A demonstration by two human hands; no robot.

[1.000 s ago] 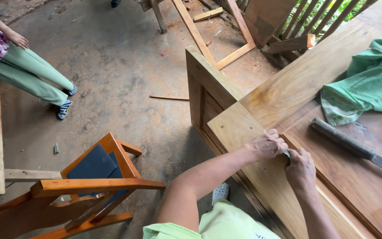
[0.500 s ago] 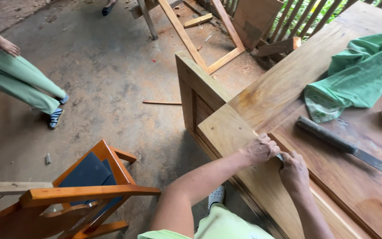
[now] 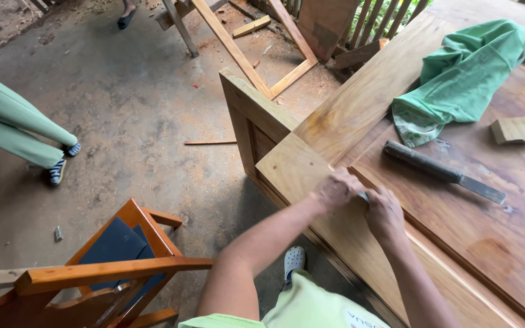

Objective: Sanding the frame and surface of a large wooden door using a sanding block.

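Wooden door panel (image 3: 360, 115) lies flat; your left hand (image 3: 337, 189) and right hand (image 3: 383, 211) close together on something small, perhaps sandpaper (image 3: 364, 196). Press evenly along the groove.

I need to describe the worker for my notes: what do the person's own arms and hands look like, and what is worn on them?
Both the left hand and the right hand are bare, without gloves, rings or watch. The forearms are uncovered; only a light green short-sleeved shirt shows.

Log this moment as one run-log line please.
left hand: pressed on wooden door panel | right hand: beside it, small item between them, unclear | chisel and green cloth lying on panel
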